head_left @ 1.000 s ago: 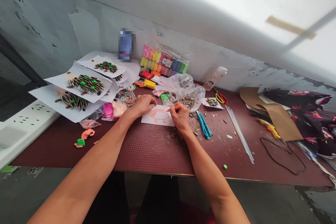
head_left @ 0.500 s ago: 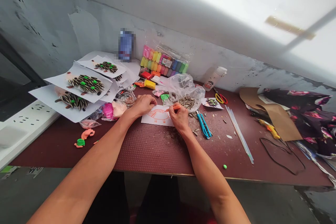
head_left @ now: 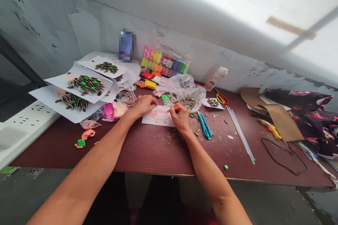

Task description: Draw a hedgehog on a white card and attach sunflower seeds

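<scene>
A small white paper lies on the table with an orange line drawing of a four-legged animal with a patterned back. My right hand is closed around an orange marker, its tip by the right end of the drawing. At the paper's upper left corner, my left hand rests with bent fingers held together, pressing the sheet down; its fingertips are partly hidden. Just beyond my right hand, a clear plastic bag holds striped sunflower seeds.
Stacked sheets with seed hedgehogs stand at left near a power strip. A blue utility knife, scissors, glue sticks and a glue gun lie rightward. Coloured clay packs lean on the wall beside a bottle.
Both hands stay in almost the same place. A little more orange patterning seems to show on the drawn animal's back.
</scene>
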